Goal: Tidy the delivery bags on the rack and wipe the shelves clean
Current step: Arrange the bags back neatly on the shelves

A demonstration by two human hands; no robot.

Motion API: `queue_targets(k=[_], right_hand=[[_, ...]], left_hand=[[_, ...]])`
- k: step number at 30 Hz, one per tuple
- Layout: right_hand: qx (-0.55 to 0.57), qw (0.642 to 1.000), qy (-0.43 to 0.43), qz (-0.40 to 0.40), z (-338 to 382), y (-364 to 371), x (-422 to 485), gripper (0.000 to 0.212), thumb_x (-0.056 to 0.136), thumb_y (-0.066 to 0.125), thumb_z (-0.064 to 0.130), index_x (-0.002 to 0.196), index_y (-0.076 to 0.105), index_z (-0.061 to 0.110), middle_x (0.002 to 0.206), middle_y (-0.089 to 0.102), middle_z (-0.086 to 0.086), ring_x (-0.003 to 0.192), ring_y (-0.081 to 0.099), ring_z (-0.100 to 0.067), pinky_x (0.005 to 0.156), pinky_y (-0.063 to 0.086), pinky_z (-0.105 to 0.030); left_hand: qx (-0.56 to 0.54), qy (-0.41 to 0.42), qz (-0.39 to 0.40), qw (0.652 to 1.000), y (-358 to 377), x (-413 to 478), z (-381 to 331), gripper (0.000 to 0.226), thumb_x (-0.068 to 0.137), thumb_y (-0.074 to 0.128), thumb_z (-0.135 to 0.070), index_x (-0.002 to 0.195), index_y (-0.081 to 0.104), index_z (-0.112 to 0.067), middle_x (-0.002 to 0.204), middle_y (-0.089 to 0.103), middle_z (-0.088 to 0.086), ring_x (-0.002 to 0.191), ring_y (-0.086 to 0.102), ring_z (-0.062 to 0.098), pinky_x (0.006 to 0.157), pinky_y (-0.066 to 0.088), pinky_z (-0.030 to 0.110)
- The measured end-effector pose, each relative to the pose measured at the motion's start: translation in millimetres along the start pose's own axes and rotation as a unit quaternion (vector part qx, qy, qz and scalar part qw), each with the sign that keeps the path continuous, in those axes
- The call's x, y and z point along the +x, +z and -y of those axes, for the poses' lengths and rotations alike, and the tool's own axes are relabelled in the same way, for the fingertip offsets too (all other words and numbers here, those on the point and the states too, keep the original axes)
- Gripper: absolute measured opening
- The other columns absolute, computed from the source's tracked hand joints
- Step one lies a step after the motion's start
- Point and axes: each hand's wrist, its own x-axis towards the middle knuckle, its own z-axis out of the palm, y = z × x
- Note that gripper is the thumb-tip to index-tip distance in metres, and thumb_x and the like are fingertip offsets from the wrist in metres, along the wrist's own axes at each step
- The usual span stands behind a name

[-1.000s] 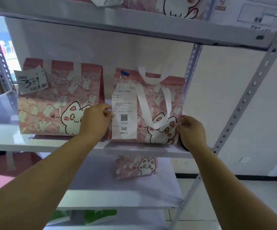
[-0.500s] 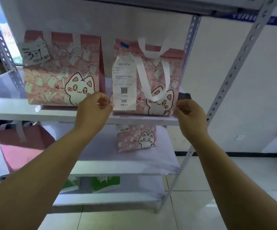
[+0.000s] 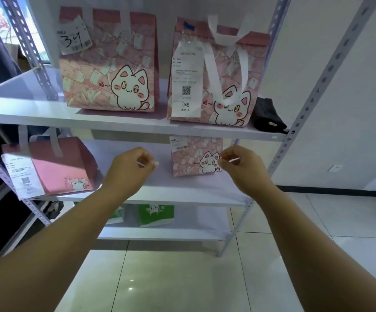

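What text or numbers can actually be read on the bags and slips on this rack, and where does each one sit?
"34": handwritten on the slip taped to the upper-left cat bag.
"046": printed near the bottom of the long receipt on the upper-right cat bag.
"14": handwritten on the green bag on the lower shelf.
Remaining receipt lines, the small cat bag's tag and the lower-left bag's receipt: too small or blurred.

Soft, even indoor light with a bluish cast. The glossy pale floor tiles (image 3: 160, 280) show small glare spots. Wide-angle bending skews the grey perforated rack posts (image 3: 317, 86); edges blur.
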Motion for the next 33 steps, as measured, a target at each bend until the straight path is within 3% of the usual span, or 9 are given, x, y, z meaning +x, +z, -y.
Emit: queue_targets(k=[5,11,18,21,29,33], right_hand=[[-0.024,0.999,0.006,0.049,8,22,-11,0.004,0.088,0.061,0.029,0.090,0.059,0.031,0.086,0.060,0.019,0.077,0.057,0.003,0.060,0.039,-0.013],[-0.028,0.998,0.019,0.052,27,62,-18,0.005,0.088,0.060,0.030,0.093,0.060,0.028,0.085,0.058,0.021,0.078,0.055,0.005,0.060,0.037,-0.010],[-0.005,0.997,0.044,0.069,51,140,-36,0.003,0.088,0.062,0.027,0.088,0.060,0.030,0.083,0.059,0.019,0.076,0.055,0.004,0.061,0.037,-0.011],[0.014,0.994,0.070,0.080,54,177,-47,0.003,0.087,0.062,0.027,0.090,0.062,0.028,0.087,0.062,0.016,0.078,0.056,0.002,0.063,0.040,-0.015],[0.019,0.981,0.142,0.130,21,256,-84,0.004,0.087,0.062,0.028,0.091,0.063,0.027,0.086,0.060,0.016,0.078,0.055,0.001,0.062,0.038,-0.014],[0.011,0.974,0.176,0.139,-15,275,-95,0.005,0.086,0.061,0.031,0.090,0.063,0.029,0.086,0.061,0.017,0.080,0.057,0.000,0.065,0.041,-0.019]], left_hand=[[0.006,-0.020,0.035,0.999,-8,-9,26,0.012,0.083,0.067,-0.033,0.077,0.063,-0.023,0.078,0.063,-0.015,0.072,0.057,-0.001,0.057,0.036,0.016],[0.011,-0.032,0.072,0.997,-31,-16,67,0.012,0.083,0.067,-0.033,0.074,0.062,-0.028,0.077,0.063,-0.017,0.074,0.056,-0.003,0.059,0.037,0.015],[0.030,-0.088,0.103,0.990,-74,-38,144,0.010,0.083,0.067,-0.032,0.074,0.063,-0.029,0.078,0.065,-0.014,0.075,0.060,0.005,0.063,0.045,0.026],[0.037,-0.112,0.116,0.986,-87,-51,178,0.009,0.083,0.067,-0.031,0.076,0.065,-0.025,0.076,0.065,-0.014,0.076,0.060,0.006,0.061,0.042,0.024],[0.030,-0.169,0.154,0.973,-69,-85,248,0.010,0.084,0.066,-0.030,0.075,0.065,-0.024,0.078,0.065,-0.012,0.075,0.060,0.009,0.063,0.043,0.026],[0.031,-0.184,0.170,0.968,-38,-98,270,0.010,0.084,0.065,-0.030,0.077,0.066,-0.023,0.077,0.063,-0.015,0.076,0.058,-0.001,0.060,0.039,0.019]])
